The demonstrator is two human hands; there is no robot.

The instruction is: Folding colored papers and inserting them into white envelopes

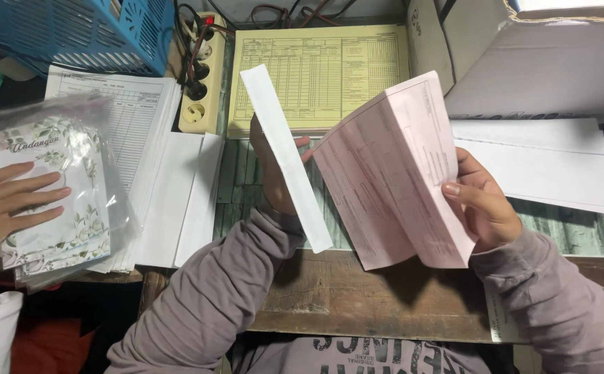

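Observation:
My left hand (272, 166) holds a long white envelope (284, 154) upright, its narrow face toward me, above the wooden table. My right hand (482, 202) grips the right edge of a folded pink printed form (392, 173), which tilts up between both hands. The pink form's left edge meets my left fingers near the envelope. Both sleeves are greyish mauve.
A yellow form pad (319, 75) lies behind. White envelopes (177, 197) and a white form stack (125, 111) lie left, more envelopes (544, 163) right. A power strip (201, 76), blue basket (80, 31) and cardboard box (523, 62) stand at the back. Another person's hand (7, 211) rests on floral cards in plastic (59, 201).

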